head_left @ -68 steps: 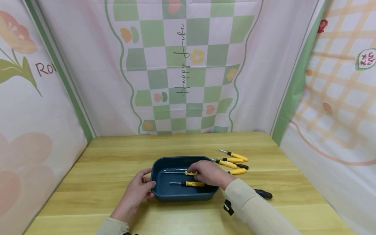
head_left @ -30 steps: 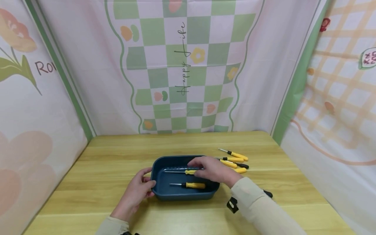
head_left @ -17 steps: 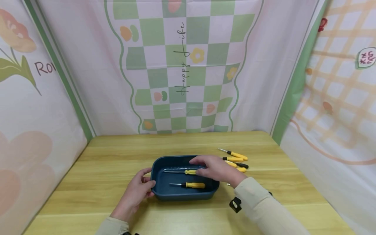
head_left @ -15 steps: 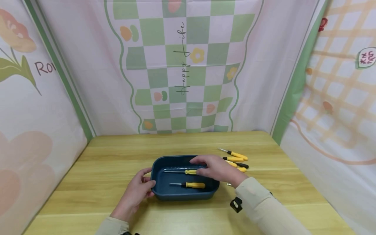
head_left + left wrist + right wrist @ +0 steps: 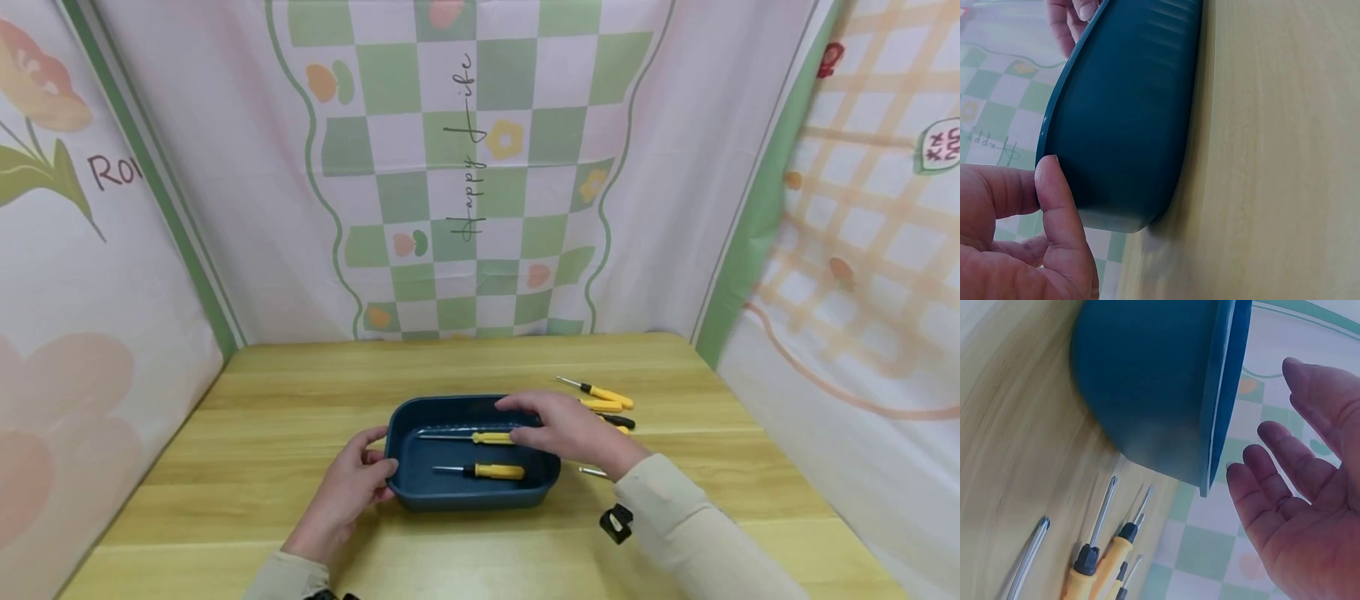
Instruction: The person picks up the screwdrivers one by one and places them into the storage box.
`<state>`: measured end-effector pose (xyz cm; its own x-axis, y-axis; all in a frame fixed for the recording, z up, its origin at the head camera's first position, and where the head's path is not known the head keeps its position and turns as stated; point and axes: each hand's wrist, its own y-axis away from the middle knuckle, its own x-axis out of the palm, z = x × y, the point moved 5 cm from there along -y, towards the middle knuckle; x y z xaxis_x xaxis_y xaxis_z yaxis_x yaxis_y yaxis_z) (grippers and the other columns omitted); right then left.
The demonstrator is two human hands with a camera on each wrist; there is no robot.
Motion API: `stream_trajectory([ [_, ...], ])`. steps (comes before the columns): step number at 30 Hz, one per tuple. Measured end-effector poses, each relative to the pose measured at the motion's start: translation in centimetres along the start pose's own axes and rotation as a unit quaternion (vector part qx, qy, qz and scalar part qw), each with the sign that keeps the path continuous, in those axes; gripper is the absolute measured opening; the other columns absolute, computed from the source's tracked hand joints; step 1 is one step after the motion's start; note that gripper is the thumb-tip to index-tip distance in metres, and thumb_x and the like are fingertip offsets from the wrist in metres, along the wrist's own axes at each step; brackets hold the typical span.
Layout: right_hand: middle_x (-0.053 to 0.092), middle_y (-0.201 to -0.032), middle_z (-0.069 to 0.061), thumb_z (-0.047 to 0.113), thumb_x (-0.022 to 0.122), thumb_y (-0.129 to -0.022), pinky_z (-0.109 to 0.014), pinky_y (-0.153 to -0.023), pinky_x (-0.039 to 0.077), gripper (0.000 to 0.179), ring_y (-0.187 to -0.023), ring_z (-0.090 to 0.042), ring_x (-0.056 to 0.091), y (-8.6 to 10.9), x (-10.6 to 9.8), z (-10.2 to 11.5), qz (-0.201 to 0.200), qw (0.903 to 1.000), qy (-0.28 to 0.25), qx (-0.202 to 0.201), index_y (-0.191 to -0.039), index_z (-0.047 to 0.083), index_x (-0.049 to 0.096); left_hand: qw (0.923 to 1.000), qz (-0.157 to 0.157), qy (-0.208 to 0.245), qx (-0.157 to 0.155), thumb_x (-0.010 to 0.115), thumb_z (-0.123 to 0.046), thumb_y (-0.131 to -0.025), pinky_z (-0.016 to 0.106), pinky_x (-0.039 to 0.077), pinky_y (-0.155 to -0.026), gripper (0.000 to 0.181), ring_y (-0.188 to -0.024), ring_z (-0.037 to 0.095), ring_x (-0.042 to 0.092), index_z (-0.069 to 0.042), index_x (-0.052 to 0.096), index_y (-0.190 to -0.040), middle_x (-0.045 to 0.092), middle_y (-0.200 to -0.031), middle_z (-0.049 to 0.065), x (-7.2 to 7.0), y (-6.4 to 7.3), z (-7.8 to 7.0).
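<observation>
A dark blue tray (image 5: 472, 502) stands on the wooden table, with two yellow-handled screwdrivers lying inside. One has a yellow handle and long thin shaft (image 5: 491, 437); the nearer screwdriver (image 5: 498, 472) has a black collar. My left hand (image 5: 352, 492) holds the tray's left end, thumb on the near side of the rim and fingers behind, as the left wrist view shows with the tray wall (image 5: 1129, 125). Above the tray's right end hovers my right hand (image 5: 570, 429), its fingers apart and holding nothing; the right wrist view shows this hand (image 5: 1310, 487) beside the rim.
Right of the tray lie several screwdrivers, among them a yellow one (image 5: 611, 397) at the back and a black handle (image 5: 621, 422). A metal shaft (image 5: 592, 472) pokes out near my right wrist. Patterned cloth (image 5: 480, 167) hangs behind the table.
Earlier my right hand was at the yellow handle of the long-shafted screwdriver in the tray. It has let go, lifted, and drifted right. My left hand and the tray have stayed put.
</observation>
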<state>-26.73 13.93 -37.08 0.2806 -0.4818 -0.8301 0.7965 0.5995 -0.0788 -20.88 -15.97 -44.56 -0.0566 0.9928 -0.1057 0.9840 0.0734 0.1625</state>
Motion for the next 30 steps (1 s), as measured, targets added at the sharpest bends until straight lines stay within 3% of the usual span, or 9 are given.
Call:
stream_trajectory([
  [12, 0.059, -0.149, -0.004, 0.03, 0.073, -0.099, -0.056, -0.112, 0.046, 0.055, -0.138, -0.031, 0.055, 1.3, -1.0, -0.4, -0.016, 0.9996, 0.021, 0.005, -0.149, 0.015, 0.057, 1.0, 0.0, -0.001, -0.002, 0.063, -0.003, -0.098, 0.027, 0.057, -0.062, 0.056, -0.074, 0.022, 0.061, -0.009, 0.048, -0.152, 0.054, -0.114, 0.017, 0.0, 0.0, 0.0],
  [30, 0.054, -0.155, -0.007, 0.03, 0.074, -0.097, -0.06, -0.114, 0.042, 0.063, -0.144, -0.035, 0.049, 3.5, -2.5, -2.1, -0.049, 0.9983, 0.032, 0.005, -0.154, 0.015, 0.051, 1.0, 0.002, -0.001, -0.005, 0.064, -0.004, -0.099, 0.028, 0.057, -0.062, 0.058, -0.075, 0.022, 0.06, -0.009, 0.046, -0.154, 0.055, -0.117, 0.018, -0.1, -0.2, 0.2],
])
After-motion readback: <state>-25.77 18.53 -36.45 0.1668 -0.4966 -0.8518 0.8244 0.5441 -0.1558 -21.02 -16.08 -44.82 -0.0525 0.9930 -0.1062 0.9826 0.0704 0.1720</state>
